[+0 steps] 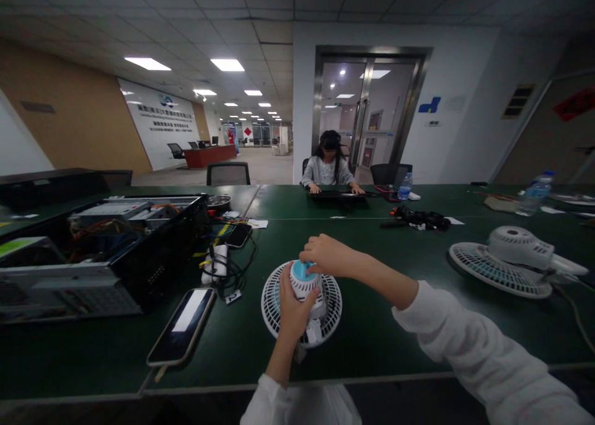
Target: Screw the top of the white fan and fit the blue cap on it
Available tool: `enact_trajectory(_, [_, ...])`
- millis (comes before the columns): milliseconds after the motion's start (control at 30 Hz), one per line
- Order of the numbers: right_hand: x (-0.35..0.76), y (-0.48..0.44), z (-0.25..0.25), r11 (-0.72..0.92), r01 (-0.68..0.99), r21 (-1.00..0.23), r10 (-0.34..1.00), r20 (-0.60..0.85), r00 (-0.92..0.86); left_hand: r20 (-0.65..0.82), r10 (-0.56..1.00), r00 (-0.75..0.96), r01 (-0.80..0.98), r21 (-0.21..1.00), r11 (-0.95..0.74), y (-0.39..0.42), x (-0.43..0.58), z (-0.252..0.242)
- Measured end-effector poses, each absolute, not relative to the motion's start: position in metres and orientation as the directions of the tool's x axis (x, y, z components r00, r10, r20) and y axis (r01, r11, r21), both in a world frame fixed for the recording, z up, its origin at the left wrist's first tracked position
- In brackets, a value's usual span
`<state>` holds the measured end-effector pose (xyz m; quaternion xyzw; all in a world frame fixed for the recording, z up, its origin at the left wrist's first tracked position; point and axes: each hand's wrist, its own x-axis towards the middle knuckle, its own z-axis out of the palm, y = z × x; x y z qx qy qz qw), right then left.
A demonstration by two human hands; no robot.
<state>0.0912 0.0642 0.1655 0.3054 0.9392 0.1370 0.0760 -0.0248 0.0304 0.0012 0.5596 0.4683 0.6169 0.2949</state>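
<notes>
A small white fan (333, 316) lies face down on the table, its round grille against the green top and its motor housing upward. My left hand (294, 310) is wrapped round the side of the motor housing, thumb toward the right. Above it, my right hand (328, 256) has its fingers closed on the light blue knob (300, 269) at the top of the housing. Those fingers partly cover the knob, so how far it sits from the housing cannot be told.
On the left stand an opened computer case (162, 251), a phone (183, 326) and tangled cables (230, 270). A second fan (515, 251) lies to the right. Farther back are black gear (421, 217), a water bottle (405, 186) and a seated person (329, 165) with both hands on a dark panel.
</notes>
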Motion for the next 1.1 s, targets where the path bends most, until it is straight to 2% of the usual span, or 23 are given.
enact_trajectory(200, [0.079, 0.061, 0.153, 0.708, 0.623, 0.333, 0.656, 0.017, -0.755, 0.417, 0.885, -0.206, 0.181, 0.905, -0.384, 0.029, -0.025, 0.004])
enact_trajectory(333, [0.067, 0.056, 0.141, 0.573, 0.772, 0.274, 0.777, 0.116, -0.618, 0.43, 0.881, -0.196, 0.166, 0.9, -0.403, 0.03, -0.025, 0.004])
enact_trajectory(433, [0.067, 0.055, 0.14, 0.53, 0.815, 0.233, 0.813, 0.135, -0.567, 0.444, 0.876, -0.186, 0.161, 0.894, -0.419, 0.031, -0.025, 0.001])
enact_trajectory(567, [0.083, 0.058, 0.152, 0.643, 0.746, 0.173, 0.737, 0.124, -0.664, 0.452, 0.868, -0.207, 0.172, 0.89, -0.423, 0.032, -0.025, -0.001])
enact_trajectory(700, [0.1, 0.062, 0.163, 0.78, 0.612, 0.134, 0.613, 0.033, -0.789, 0.448, 0.866, -0.221, 0.177, 0.892, -0.416, 0.031, -0.025, -0.002])
enact_trajectory(867, [0.104, 0.064, 0.169, 0.818, 0.556, 0.149, 0.567, -0.047, -0.822, 0.437, 0.875, -0.208, 0.184, 0.896, -0.404, 0.031, -0.026, -0.003])
enact_trajectory(1100, [0.097, 0.064, 0.168, 0.81, 0.542, 0.224, 0.567, -0.063, -0.821, 0.436, 0.875, -0.212, 0.188, 0.896, -0.401, 0.031, -0.026, 0.0])
